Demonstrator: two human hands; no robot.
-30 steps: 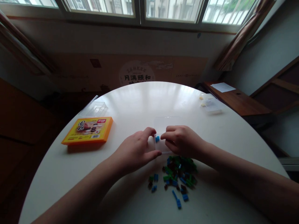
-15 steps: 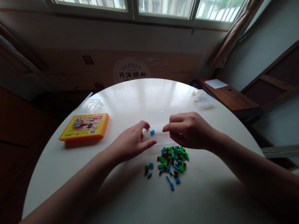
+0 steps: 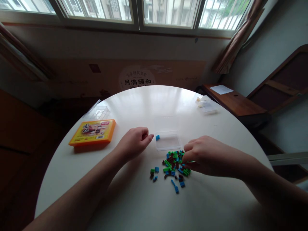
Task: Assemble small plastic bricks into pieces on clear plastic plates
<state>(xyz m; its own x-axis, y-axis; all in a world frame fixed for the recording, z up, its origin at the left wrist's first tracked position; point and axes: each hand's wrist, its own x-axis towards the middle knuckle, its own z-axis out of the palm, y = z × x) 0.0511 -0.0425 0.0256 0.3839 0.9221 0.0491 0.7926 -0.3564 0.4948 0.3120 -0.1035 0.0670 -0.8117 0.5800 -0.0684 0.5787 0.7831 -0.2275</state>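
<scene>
A clear plastic box (image 3: 168, 141) lies open on the table, its see-through lid (image 3: 166, 123) folded back behind it. Inside the box, at its left end, sits a blue block piece (image 3: 157, 137). My left hand (image 3: 137, 141) is just left of the box, fingers curled in with the thumb against them; whether something is in them I cannot make out. My right hand (image 3: 201, 155) reaches over the right side of a pile of green, brown and blue building blocks (image 3: 172, 163). Its fingers are bent down at the pile, their tips partly hidden.
Several loose blocks (image 3: 154, 173) lie left of the pile. An orange and yellow game box (image 3: 92, 132) stands on the left, with a clear container (image 3: 99, 112) behind it. More clear boxes (image 3: 207, 105) are at the back right, near a brown wooden desk (image 3: 237, 101).
My right hand has moved from above the clear box down to the right side of the pile. My left hand has drawn back left from the box, and its fingers have closed.
</scene>
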